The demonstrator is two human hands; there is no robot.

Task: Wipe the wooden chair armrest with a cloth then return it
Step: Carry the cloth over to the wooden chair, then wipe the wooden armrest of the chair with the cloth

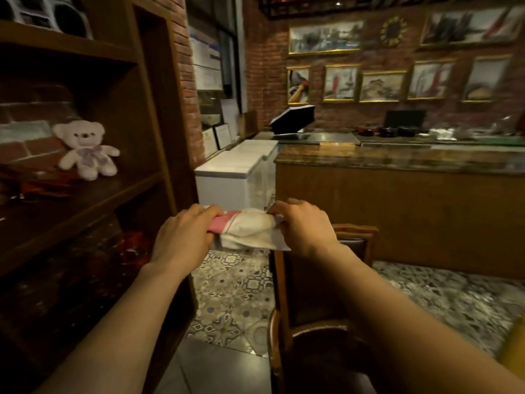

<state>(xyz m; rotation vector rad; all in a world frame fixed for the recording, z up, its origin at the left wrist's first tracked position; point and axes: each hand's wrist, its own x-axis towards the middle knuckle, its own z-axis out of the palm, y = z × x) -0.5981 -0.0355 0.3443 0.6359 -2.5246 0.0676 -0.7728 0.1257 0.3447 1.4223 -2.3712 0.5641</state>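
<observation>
From the head camera we see both hands gripping a crumpled white cloth with a pink stripe, left hand and right hand at its ends, held above the dark wooden armchair, whose armrests are partly hidden, fingertips buried in folds.

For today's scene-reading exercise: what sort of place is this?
Probably a café or small restaurant: a service counter with a till screen, framed pictures on brick walls, and a chest freezer.

I have both bare arms stretched forward, left grip and right grip level, each pinching one end of the cloth between them.
</observation>
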